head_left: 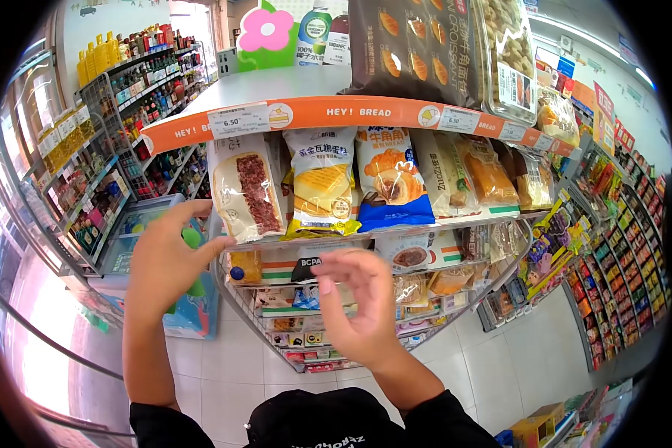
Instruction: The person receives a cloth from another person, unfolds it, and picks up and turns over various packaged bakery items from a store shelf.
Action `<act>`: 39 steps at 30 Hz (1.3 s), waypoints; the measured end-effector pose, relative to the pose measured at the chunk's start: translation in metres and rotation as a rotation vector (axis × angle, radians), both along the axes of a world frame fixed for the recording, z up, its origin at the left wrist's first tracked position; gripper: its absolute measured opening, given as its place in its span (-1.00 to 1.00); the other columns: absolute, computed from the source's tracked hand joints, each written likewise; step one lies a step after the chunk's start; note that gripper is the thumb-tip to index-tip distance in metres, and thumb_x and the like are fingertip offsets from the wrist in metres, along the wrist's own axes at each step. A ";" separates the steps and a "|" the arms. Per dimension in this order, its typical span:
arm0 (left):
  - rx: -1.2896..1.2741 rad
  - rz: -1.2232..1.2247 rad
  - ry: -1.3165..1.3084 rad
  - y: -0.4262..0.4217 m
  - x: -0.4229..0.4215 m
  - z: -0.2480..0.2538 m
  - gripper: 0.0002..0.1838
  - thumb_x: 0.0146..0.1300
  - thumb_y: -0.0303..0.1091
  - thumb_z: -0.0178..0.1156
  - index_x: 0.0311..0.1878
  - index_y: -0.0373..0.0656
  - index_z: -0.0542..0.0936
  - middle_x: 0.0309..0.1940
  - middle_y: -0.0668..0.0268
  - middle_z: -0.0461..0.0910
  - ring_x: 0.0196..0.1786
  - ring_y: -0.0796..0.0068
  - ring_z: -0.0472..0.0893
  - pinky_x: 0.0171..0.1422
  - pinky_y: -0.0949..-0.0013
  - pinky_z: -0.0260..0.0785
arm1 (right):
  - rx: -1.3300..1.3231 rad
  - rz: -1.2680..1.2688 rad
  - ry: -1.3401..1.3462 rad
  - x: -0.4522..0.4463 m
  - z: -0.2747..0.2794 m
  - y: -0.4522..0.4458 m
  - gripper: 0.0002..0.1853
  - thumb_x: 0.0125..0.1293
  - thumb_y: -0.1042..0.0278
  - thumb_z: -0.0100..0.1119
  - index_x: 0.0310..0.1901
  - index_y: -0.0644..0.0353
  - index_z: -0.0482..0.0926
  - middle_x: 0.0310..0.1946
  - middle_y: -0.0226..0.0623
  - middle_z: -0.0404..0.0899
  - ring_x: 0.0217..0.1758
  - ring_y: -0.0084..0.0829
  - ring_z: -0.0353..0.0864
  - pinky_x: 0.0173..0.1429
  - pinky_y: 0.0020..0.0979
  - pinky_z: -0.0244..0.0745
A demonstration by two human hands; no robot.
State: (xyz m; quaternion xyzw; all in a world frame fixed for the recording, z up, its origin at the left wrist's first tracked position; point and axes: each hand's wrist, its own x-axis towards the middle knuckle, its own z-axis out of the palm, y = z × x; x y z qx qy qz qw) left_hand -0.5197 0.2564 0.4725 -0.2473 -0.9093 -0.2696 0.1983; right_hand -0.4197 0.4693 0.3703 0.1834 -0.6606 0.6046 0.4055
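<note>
At the left end of the upper bread row, my left hand [173, 257] has its thumb and fingers apart, close to a white bread packet with a dark red filling [255, 187]. Nothing shows between its fingers. My right hand [357, 302] is raised in front of the lower shelves, fingers curled loosely and apart from the thumb, with nothing in it. Beside the white packet stand a yellow waffle cake bag [321, 183] and a blue croissant bag [393, 179]. More packaged breads [485, 173] are to their right.
An orange shelf edge [351, 112] runs above the row, with a brown croissant bag [414, 52] and a clear tub [508, 60] on top. A chest freezer [138, 231] stands left; snack racks [612, 254] stand right. Lower shelves [306, 280] hold more packets.
</note>
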 end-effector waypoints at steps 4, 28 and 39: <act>0.062 0.052 -0.021 0.002 -0.005 -0.001 -0.35 0.18 -0.08 0.42 0.27 -0.21 0.55 0.11 0.06 0.66 0.13 0.12 0.65 0.25 0.20 0.44 | 0.263 -0.477 -0.009 -0.002 0.019 0.018 -0.59 0.27 0.58 0.29 0.14 0.34 0.45 0.05 -0.07 0.48 -0.23 -0.46 0.63 -0.17 -0.48 0.55; 0.147 -0.206 -0.231 0.006 -0.014 0.016 -0.31 0.26 -0.23 0.31 0.43 -0.25 0.39 0.18 0.00 0.61 0.21 0.20 0.61 0.34 0.22 0.36 | 0.240 -0.517 -0.022 -0.034 0.013 0.030 -0.68 0.31 0.54 0.30 0.08 0.33 0.55 0.10 0.01 0.59 -0.23 -0.22 0.73 -0.19 -0.35 0.68; 0.108 -0.168 -0.049 0.000 0.004 -0.001 -0.38 0.24 -0.22 0.33 0.35 -0.24 0.48 0.18 -0.04 0.59 0.23 0.06 0.58 0.33 0.18 0.36 | 0.071 -0.391 0.046 -0.045 0.018 0.040 -0.91 0.38 0.69 0.11 -0.13 0.38 0.45 0.22 0.03 0.49 -0.45 -0.49 0.73 -0.54 -0.62 0.59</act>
